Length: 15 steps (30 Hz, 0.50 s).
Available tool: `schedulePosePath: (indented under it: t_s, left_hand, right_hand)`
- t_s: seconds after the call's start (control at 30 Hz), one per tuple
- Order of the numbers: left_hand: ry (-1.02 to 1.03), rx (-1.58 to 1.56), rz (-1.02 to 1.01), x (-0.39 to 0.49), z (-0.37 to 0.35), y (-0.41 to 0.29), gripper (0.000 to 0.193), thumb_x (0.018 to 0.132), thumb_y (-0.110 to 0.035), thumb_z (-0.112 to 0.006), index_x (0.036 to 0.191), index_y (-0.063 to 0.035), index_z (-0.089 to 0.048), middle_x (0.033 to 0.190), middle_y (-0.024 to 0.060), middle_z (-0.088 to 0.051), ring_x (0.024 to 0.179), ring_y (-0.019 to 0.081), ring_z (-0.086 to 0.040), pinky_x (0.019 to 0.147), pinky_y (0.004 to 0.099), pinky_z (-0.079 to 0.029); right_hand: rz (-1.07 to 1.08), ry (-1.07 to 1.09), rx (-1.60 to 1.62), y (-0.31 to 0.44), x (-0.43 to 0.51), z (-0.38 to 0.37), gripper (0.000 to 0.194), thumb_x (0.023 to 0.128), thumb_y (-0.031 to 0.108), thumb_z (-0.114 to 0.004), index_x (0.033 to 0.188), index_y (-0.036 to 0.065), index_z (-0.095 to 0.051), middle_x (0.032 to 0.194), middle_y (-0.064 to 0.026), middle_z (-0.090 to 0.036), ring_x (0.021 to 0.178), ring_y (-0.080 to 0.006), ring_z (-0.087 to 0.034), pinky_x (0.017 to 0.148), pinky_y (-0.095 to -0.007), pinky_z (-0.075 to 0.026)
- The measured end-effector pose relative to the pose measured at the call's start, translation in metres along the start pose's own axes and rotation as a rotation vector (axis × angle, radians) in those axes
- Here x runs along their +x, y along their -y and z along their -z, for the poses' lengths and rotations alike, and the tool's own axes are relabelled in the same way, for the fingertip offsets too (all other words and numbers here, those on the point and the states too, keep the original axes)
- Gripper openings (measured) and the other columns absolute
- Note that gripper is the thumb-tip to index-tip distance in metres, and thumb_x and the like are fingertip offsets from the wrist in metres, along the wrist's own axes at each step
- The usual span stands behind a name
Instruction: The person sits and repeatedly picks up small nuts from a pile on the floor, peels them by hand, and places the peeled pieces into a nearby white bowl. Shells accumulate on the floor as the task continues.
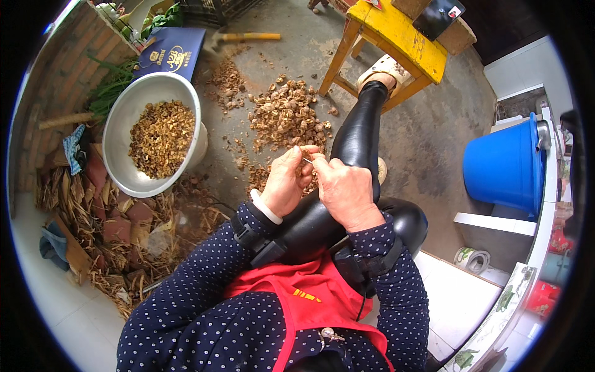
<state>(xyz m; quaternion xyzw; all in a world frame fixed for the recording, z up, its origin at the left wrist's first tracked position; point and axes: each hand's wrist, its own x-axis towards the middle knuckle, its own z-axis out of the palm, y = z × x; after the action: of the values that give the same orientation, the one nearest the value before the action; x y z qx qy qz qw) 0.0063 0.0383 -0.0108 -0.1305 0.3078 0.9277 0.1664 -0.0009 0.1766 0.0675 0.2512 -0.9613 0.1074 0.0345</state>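
Observation:
My left hand (pixel 284 179) holds a piece of walnut (pixel 304 156) between thumb and fingers, above my lap. My right hand (pixel 345 188) grips a thin metal pick (pixel 307 160), its tip at the walnut; the handle is hidden in my fist. Beyond my hands a heap of cracked walnut shells (pixel 288 114) lies on the concrete floor. To the left, a tilted metal basin (pixel 114 135) contains many walnut kernels (pixel 160 139).
A hammer (pixel 251 36) lies on the floor near a blue box (pixel 174 46). A yellow wooden stool (pixel 395 35) carries a phone (pixel 437 18). At right is a blue bucket (pixel 502 162). Dry husks and scraps (pixel 125 223) spread at left.

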Motion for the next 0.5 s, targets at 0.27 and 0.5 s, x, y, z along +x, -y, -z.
schedulePosePath:
  t_s: [0.27, 0.5]
  left_hand:
    - [-0.065, -0.062, 0.240, 0.003, 0.000, -0.006, 0.036, 0.106, -0.029, -0.042, 0.116, 0.0002, -0.060, 0.082, -0.0016, -0.051, 0.064, 0.0055, -0.038, 0.053, 0.0206, -0.032]
    - [0.006, -0.111, 0.351, 0.006, 0.005, -0.012, 0.035, 0.105, -0.030, -0.045, 0.116, -0.0010, -0.060, 0.088, -0.0005, -0.055, 0.064, 0.0054, -0.040, 0.051, 0.0198, -0.033]
  right_hand:
    - [0.066, 0.056, -0.017, -0.010, 0.000, 0.008, 0.018, 0.083, 0.012, -0.060, 0.100, 0.008, -0.065, 0.077, -0.0092, -0.068, 0.067, -0.0255, -0.069, 0.057, -0.0372, -0.054]
    - [0.116, 0.032, -0.041, -0.013, -0.001, 0.009, 0.009, 0.081, 0.014, -0.061, 0.089, 0.010, -0.064, 0.077, -0.0069, -0.067, 0.070, -0.0229, -0.069, 0.061, -0.0359, -0.053]
